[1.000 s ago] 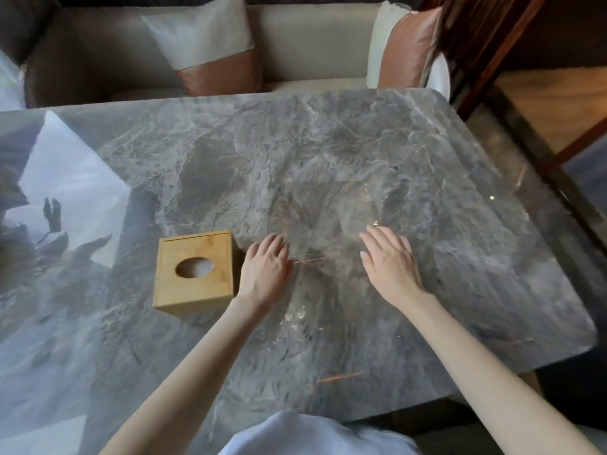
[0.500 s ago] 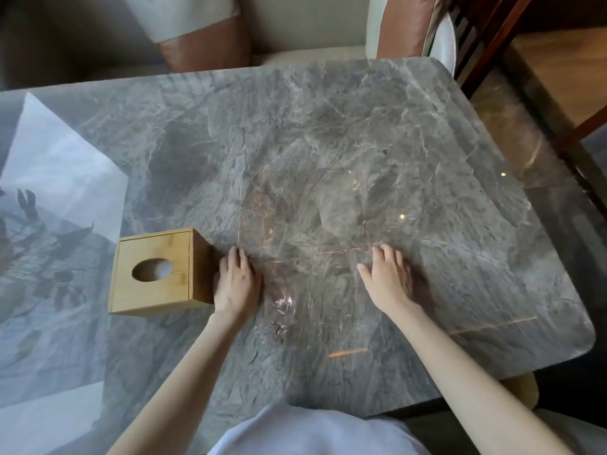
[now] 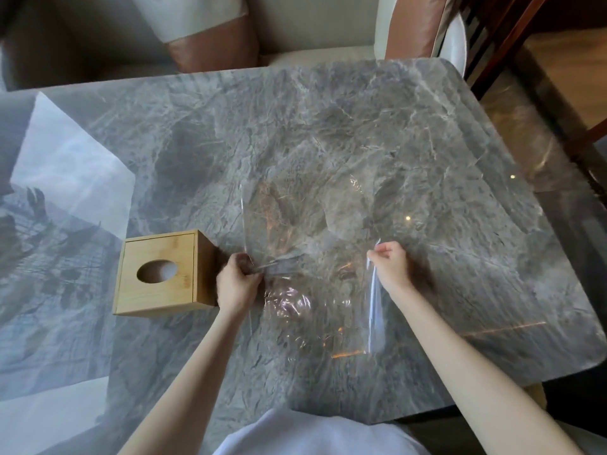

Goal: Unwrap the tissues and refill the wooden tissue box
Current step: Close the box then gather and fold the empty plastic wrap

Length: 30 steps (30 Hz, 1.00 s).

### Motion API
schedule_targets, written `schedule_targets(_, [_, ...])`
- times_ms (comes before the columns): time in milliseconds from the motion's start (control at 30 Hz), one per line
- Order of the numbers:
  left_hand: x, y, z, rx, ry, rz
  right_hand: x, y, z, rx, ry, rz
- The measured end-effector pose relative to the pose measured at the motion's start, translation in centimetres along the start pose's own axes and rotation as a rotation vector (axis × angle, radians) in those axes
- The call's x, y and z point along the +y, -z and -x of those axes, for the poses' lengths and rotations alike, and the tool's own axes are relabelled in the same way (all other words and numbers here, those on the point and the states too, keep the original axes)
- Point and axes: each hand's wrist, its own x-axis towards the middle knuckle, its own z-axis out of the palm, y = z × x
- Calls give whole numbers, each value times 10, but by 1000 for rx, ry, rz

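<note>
**Both hands pinching the clear wrap beside the wooden box**

The grey marble desk (image 3: 427, 152) is lying bare and broad beyond both hands; its rounded far right corner is sitting near a dark wooden chair (image 3: 512, 37), and its near right corner is curving off just outside the right forearm; to the left of the left hand the surface is mirroring bright window light. Beyond the far edge a sofa (image 3: 315, 24) with two cushions (image 3: 203, 24) is standing.

No brand, label or readable writing is showing on the box or on the film.

The left hand (image 3: 237, 284) is curling closed, fingers clamped on the left edge of a clear plastic wrap (image 3: 312, 231); the right hand (image 3: 392, 266) is likewise closing in a pinch on the right edge of the same film, knuckles raised off the desk; the two hands are sitting well apart with the wrap stretching between them, part of it lying ahead of the fingers and part trailing back toward the body, creased and glinting.

The wooden tissue box (image 3: 164, 272) is standing upright on the desk just left of the left hand, its right wall touching or nearly touching the knuckles; which, I cannot tell; its oval top opening is showing something pale inside.
</note>
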Motion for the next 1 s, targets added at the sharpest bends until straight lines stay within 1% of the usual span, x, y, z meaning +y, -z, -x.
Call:
schedule_targets(133, [-4,-1,-1,-1,-79,-107,1,8,3,-67,-26,-14])
schedule_targets(200, [-6,-2,-1,5,-86,-138,0,11,6,-96,-57,-76])
schedule_targets(300, [-8,-2,0,42,-71,-56,-3,16,9,-116,-111,-150])
schedule_targets(367, [-8,-2,1,49,-79,-34,-3,18,11,-147,-98,-128])
schedule_targets(433, [-6,-2,2,49,-51,-16,-3,18,14,-171,-81,-114])
schedule_targets(533, [-4,3,3,4,82,153,-4,19,17,-187,-132,-148])
schedule_targets(633, [-4,10,3,-105,205,393,-6,24,19,-207,-166,-217])
schedule_targets(700, [-1,15,4,-175,289,588,-10,30,19,-222,-153,-277])
schedule_targets(800, [3,19,6,-225,402,893,-15,39,19,-225,-107,-344])
schedule_targets(833, [6,22,8,-250,424,959,-18,42,20,-224,-96,-359])
schedule_targets(900, [12,27,12,-314,415,984,-22,47,19,-194,-73,-389])
schedule_targets(1000, [19,38,15,-393,272,947,-30,56,19,-180,15,-424])
